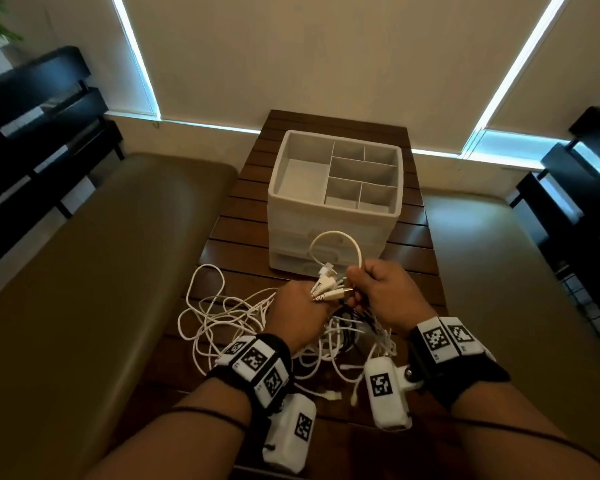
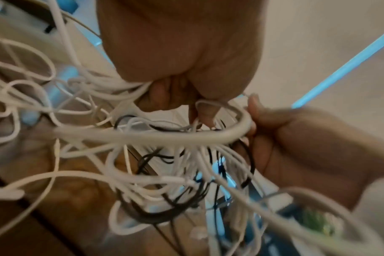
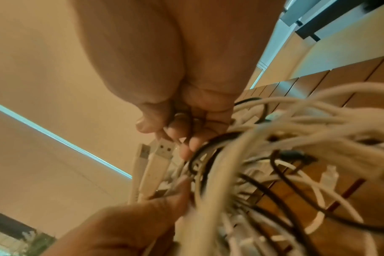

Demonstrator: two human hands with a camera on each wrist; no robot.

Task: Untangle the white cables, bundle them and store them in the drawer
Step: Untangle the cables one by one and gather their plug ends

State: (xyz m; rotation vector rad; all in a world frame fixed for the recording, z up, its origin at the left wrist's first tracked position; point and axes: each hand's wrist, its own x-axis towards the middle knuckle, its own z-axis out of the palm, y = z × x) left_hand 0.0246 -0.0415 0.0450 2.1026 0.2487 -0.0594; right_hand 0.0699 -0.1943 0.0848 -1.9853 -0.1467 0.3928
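Note:
A tangle of white cables (image 1: 229,313) with a few black ones lies on the dark slatted table (image 1: 243,202), in front of the white drawer unit (image 1: 336,188). My left hand (image 1: 298,306) grips a bunch of white cable ends, their USB plugs (image 1: 326,289) sticking out toward the right hand. My right hand (image 1: 378,289) is curled round a white cable that loops (image 1: 336,237) up in front of the drawers. The left wrist view shows the left hand (image 2: 186,83) fisted on white cables (image 2: 143,136). In the right wrist view the fingers (image 3: 186,131) pinch cables beside USB plugs (image 3: 160,152).
The drawer unit's top tray (image 1: 284,161) has several open compartments; its drawers below look closed. Padded benches (image 1: 101,254) flank the table on both sides. Dark slatted racks (image 1: 32,133) stand at far left and right. A wall with blinds is behind.

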